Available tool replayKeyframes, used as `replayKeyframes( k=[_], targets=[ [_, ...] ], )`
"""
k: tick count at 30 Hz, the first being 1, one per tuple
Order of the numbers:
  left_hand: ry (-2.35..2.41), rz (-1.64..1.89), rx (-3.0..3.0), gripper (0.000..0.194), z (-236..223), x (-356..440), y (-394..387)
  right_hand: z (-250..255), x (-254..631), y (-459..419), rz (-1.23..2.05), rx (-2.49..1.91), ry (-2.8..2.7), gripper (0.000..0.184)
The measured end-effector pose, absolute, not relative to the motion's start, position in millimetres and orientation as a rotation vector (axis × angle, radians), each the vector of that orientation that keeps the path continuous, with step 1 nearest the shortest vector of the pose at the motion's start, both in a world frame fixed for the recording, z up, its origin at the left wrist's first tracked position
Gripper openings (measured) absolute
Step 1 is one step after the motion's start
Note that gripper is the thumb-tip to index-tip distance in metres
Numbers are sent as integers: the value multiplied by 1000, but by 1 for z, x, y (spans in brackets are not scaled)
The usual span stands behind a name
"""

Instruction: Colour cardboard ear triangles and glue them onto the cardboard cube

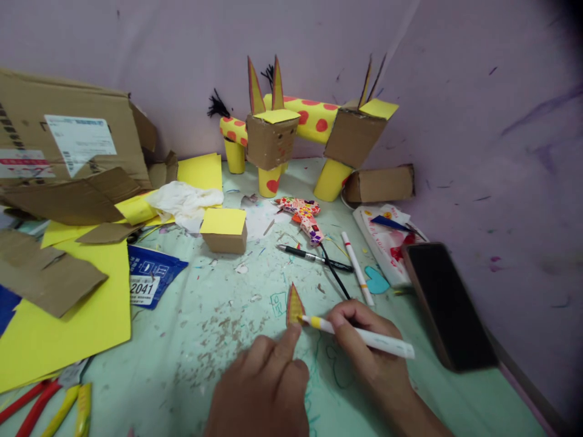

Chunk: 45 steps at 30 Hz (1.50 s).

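Note:
A small pointed cardboard piece [295, 305], coloured yellow inside a red edge, lies flat on the green table covering. My left hand [266, 382] holds it down with the index fingertip at its lower end, the other fingers curled. In my right hand [371, 352] is a white marker [382, 342] with a yellow band, gripped between thumb and fingers. The marker's tip touches the piece's lower right part. Beyond lie a black pen [312, 257], a second white marker [357, 267] and a floral-patterned glue gun [303, 215].
Two yellow, red-spotted animal figures with cardboard-box heads [272, 142] stand by the wall. A small cardboard box [224, 232] has a yellow top. Yellow sheets [91, 315], pliers [50, 394] and a large carton [68, 133] are at left. A phone [449, 303] lies at right.

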<state>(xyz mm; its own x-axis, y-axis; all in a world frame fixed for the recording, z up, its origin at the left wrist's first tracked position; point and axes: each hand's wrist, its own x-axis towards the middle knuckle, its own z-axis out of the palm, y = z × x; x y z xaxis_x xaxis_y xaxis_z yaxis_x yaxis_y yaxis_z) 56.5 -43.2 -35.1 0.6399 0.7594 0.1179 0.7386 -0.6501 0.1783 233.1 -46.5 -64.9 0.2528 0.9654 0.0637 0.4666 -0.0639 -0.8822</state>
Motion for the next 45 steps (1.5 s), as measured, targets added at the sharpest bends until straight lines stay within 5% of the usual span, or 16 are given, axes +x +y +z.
replayKeyframes(
  k=[5, 9, 19, 45],
  targets=[
    [1609, 844, 2291, 14, 7, 22, -19, -66, 234, -46, 729, -1686, -1248, 24],
    [1818, 510, 2036, 24, 7, 3, -10, -66, 234, -47, 744, -1665, -1207, 22],
    [1446, -197, 2009, 40, 2, -4, -19, -45, 211, -65, 1051, -1602, -997, 28],
    [1305, -380, 2123, 51, -3, 9, -28, -58, 167, -97, 751, -1471, -1627, 16]
  ],
)
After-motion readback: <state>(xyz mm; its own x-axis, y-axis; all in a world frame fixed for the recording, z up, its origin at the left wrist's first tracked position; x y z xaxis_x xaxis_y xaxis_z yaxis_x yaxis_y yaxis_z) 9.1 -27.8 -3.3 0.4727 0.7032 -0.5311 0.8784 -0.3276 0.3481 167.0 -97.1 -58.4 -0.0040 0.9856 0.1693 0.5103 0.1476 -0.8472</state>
